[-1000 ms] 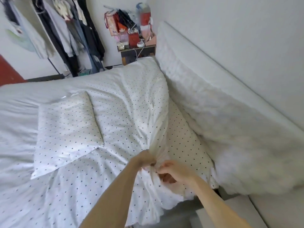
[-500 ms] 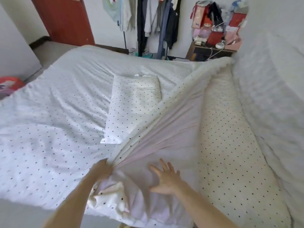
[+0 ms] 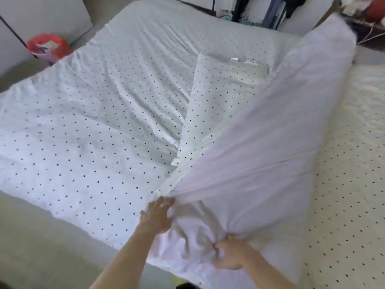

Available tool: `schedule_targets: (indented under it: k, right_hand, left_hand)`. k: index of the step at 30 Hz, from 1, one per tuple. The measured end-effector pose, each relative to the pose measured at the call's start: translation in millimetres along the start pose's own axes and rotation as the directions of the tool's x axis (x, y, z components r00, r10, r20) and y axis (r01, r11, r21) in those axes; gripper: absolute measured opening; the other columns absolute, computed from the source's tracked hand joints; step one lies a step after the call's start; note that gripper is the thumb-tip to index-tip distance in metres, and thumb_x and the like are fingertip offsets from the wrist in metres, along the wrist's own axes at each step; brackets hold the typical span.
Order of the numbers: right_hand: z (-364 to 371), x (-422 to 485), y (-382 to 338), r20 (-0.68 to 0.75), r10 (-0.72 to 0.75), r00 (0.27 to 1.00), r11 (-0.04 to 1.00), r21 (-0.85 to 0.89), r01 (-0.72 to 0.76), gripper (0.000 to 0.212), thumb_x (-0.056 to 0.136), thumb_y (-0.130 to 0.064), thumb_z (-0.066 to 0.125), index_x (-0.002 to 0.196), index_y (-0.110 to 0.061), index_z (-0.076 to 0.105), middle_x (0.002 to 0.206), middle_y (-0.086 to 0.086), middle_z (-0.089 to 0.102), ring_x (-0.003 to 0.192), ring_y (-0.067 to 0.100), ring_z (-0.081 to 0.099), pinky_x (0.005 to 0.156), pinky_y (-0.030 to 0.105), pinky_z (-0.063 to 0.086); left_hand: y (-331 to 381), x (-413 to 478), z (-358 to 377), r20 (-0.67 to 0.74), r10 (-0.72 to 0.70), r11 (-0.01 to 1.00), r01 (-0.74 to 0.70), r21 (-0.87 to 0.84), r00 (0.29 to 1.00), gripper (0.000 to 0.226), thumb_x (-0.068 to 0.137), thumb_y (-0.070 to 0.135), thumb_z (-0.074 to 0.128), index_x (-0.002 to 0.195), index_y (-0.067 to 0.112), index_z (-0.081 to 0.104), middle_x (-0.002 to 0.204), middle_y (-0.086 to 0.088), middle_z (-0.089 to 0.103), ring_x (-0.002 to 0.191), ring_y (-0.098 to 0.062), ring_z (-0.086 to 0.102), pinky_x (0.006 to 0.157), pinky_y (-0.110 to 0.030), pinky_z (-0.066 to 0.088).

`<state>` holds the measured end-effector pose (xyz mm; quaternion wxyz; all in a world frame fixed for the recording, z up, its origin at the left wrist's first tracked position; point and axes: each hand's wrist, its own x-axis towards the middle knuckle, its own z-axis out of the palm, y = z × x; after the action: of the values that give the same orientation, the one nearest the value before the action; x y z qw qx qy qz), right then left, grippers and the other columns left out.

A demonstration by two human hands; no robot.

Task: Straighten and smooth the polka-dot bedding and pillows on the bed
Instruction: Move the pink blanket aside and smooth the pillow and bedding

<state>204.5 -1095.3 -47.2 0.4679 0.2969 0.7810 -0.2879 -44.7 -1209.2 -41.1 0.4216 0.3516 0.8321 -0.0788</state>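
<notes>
A white polka-dot duvet (image 3: 93,126) covers most of the bed. Its head-end strip is folded back, showing a plain white underside (image 3: 270,147) that runs from my hands to the far right corner. My left hand (image 3: 156,215) grips the fold's bunched edge near the bed's front side. My right hand (image 3: 229,255) grips a gathered wad of the same fabric just to the right. A polka-dot pillow (image 3: 218,97) lies on the duvet, its right side under the fold. The bared polka-dot sheet (image 3: 350,184) shows at the right.
A red and white bag (image 3: 49,46) sits on the floor beyond the bed's far left side. Hanging clothes (image 3: 277,9) and a cluttered side table (image 3: 370,15) stand past the far end. Grey floor (image 3: 41,247) lies at the bottom left.
My right hand went from lying flat with spread fingers on the turned-back fabric to gripping a bunch of it. The fold has been drawn further left and the view has swung left.
</notes>
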Motion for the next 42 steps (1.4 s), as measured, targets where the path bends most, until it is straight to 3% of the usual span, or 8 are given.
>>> schedule_targets:
  k: [4,13,18,24,30,36,39,42]
  right_hand:
    - [-87,16,4,-0.281,0.025,0.959,0.977,0.210,0.036,0.053,0.094,-0.057,0.056,0.140,-0.030,0.056,0.146,-0.001,0.056,0.138,0.018,0.048,0.110,0.028,0.039]
    - [-294,66,27,-0.756,-0.041,0.653,0.961,0.148,0.232,0.051,0.102,-0.048,0.047,0.149,-0.030,0.044,0.160,-0.008,0.036,0.148,0.016,0.026,0.115,0.033,0.033]
    - [-353,120,43,-0.722,-0.132,0.679,0.988,-0.042,0.148,0.052,0.104,-0.055,0.029,0.149,-0.034,0.044,0.164,-0.007,0.033,0.156,0.014,0.011,0.121,0.044,0.013]
    - [-350,144,93,-0.686,0.119,0.718,0.992,0.052,-0.115,0.053,0.092,-0.060,0.026,0.135,-0.040,0.050,0.153,-0.018,0.029,0.153,0.004,0.004,0.103,0.063,0.019]
    - [-344,135,96,-0.762,0.304,0.572,0.949,0.291,-0.118,0.040,0.093,-0.043,0.038,0.097,-0.025,0.074,0.115,-0.010,0.051,0.125,0.018,0.037,0.102,0.042,0.036]
    - [-357,92,106,-0.773,0.482,0.412,0.861,0.506,-0.057,0.030,0.093,-0.027,0.055,0.080,-0.010,0.076,0.103,-0.005,0.055,0.117,0.023,0.036,0.094,0.013,0.028]
    - [-372,63,95,-0.751,0.467,0.467,0.875,0.468,-0.122,0.042,0.098,-0.031,0.039,0.088,-0.012,0.074,0.106,-0.004,0.053,0.116,0.024,0.037,0.094,0.015,0.023]
    - [-379,50,78,-0.690,0.443,0.573,0.881,0.454,-0.134,0.037,0.102,-0.033,0.035,0.105,-0.014,0.066,0.113,0.002,0.059,0.114,0.027,0.047,0.102,0.031,0.040]
  left_hand:
    - [30,33,-48,-0.088,-0.041,0.999,0.041,0.002,0.995,0.044,0.092,0.028,0.045,0.135,0.038,0.053,0.135,0.002,0.052,0.127,-0.023,0.049,0.104,-0.038,0.039]
    - [117,141,-195,-0.281,0.016,0.986,-0.062,-0.153,0.960,0.051,0.093,0.033,0.050,0.144,0.031,0.045,0.140,0.000,0.048,0.120,-0.024,0.056,0.097,-0.041,0.047]
    - [142,224,-228,-0.353,-0.034,0.962,-0.066,-0.267,0.935,0.071,0.090,0.056,0.053,0.152,0.028,0.031,0.147,-0.006,0.044,0.124,-0.030,0.056,0.102,-0.046,0.047]
    - [154,298,-212,-0.199,-0.199,0.792,0.038,-0.610,0.960,0.124,0.066,0.080,0.068,0.153,0.008,0.018,0.146,-0.019,0.044,0.131,-0.038,0.046,0.108,-0.051,0.041]
    - [154,306,-213,-0.146,-0.211,0.631,0.020,-0.775,0.967,0.094,0.050,0.074,0.082,0.116,0.010,0.059,0.096,-0.003,0.067,0.087,-0.023,0.065,0.070,-0.035,0.054]
    - [186,256,-277,-0.236,-0.077,0.548,-0.157,-0.821,0.969,0.061,0.050,0.057,0.089,0.093,0.020,0.065,0.087,-0.002,0.071,0.082,-0.026,0.068,0.076,-0.045,0.060]
    - [187,219,-342,-0.335,-0.050,0.604,-0.239,-0.761,0.941,0.047,0.057,0.047,0.090,0.089,0.024,0.064,0.085,0.000,0.072,0.079,-0.025,0.068,0.075,-0.044,0.061]
    - [177,177,-415,-0.418,-0.016,0.714,-0.282,-0.641,0.908,0.041,0.060,0.041,0.088,0.088,0.024,0.063,0.084,0.001,0.071,0.078,-0.024,0.068,0.072,-0.039,0.059]
